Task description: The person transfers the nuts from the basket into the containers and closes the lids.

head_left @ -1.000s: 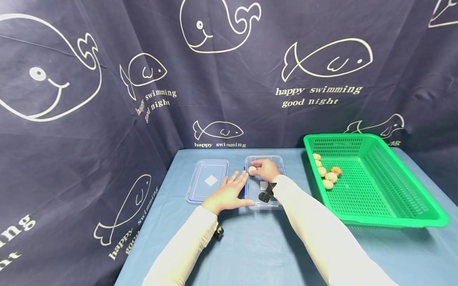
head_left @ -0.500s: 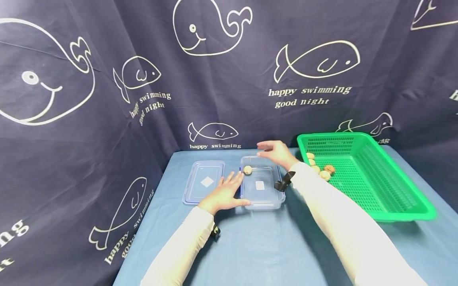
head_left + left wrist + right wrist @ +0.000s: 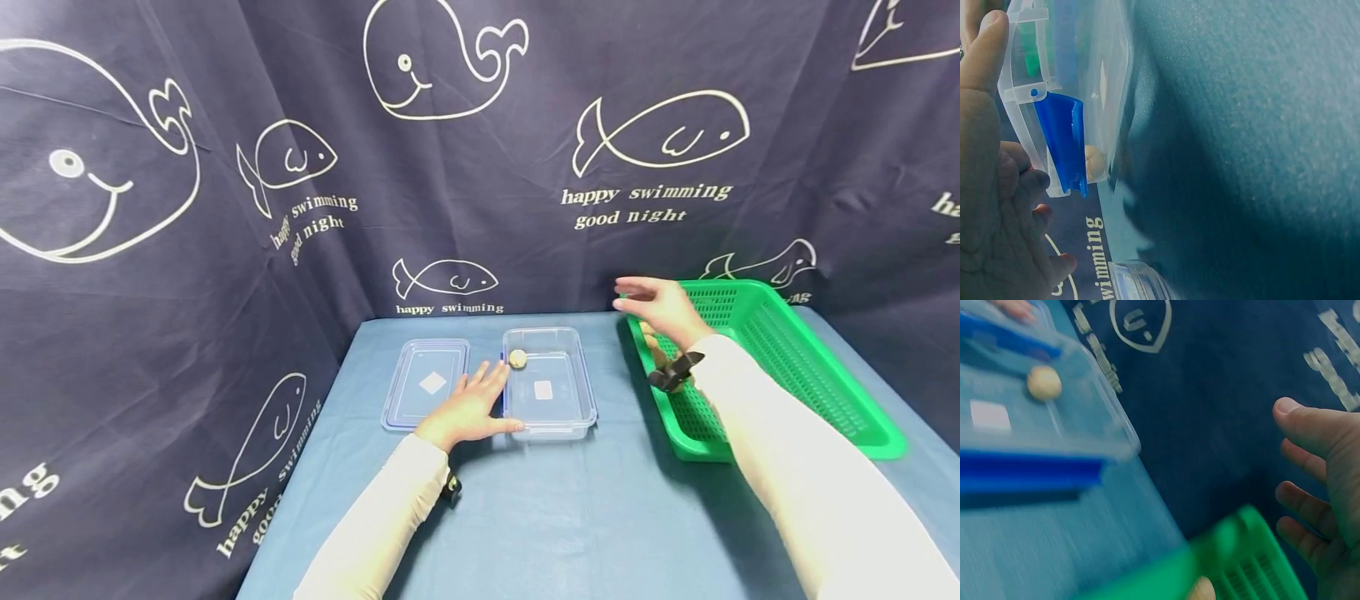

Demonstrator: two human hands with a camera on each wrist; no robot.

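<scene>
Walnut-like nut (image 3: pixel 517 359) is in the clear box (image 3: pixel 557 432), at its far-left corner; box sits toward the table's (image 3: pixel 525 525) far edge. Box count: 1. Remaining: more nuts (image 3: pixel 648 332) by the left wall of the green basket (image 3: pixel 888 437), near the table's right edge; partly hidden, can't count them. Early stage, by my read. Lid (image 3: pixel 431 407) is off, flat near the table's far-left corner. Left hand (image 3: pixel 471 410): fingers spread at the box's left wall, gripping nothing. Right hand (image 3: pixel 666 310): released, empty, over the basket's far-left corner.
</scene>
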